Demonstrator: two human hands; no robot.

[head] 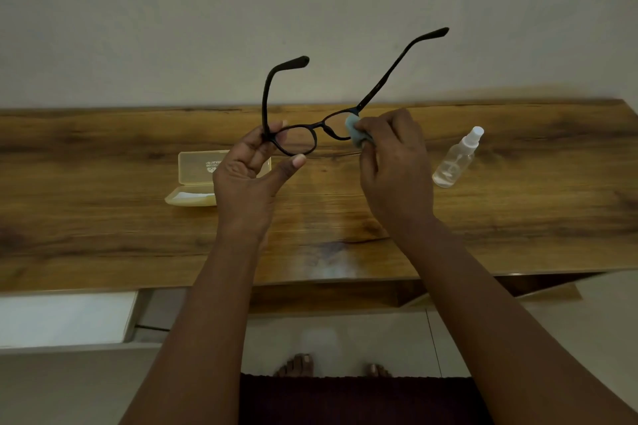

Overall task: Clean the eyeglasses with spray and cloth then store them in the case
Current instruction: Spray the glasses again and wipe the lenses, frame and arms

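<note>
Eyeglasses point(312, 129) are being held up in the air above the tabletop point(103, 217), temples unfolded and pointing away from the person. Left hand point(247, 176) is gripping the frame at its left corner by the hinge, fingers point(257, 153) curled round it, thumb sticking out under the lens rim. Right hand point(393, 162) is pinching a small blue-grey cloth point(355, 131) onto the right lens, fingers closed on it, so the wiping step looks underway.

Handling, my read: frame is looking light and thin, stiff at the rim but weak at the hinges and temples; lenses are smudging easily. Best hold is at the rim corner, as now, not on the lens or mid-temple. Cloth is soft and bunching up.

Containers: translucent yellowish case point(200, 179) is sitting open on the tabletop, behind the left hand, lid up; nothing plainly visible inside, though the hand is hiding part of it. Clear spray bottle point(455, 159) is lying tilted on the tabletop to the right, white nozzle on, a little clear liquid showing in it.
</note>
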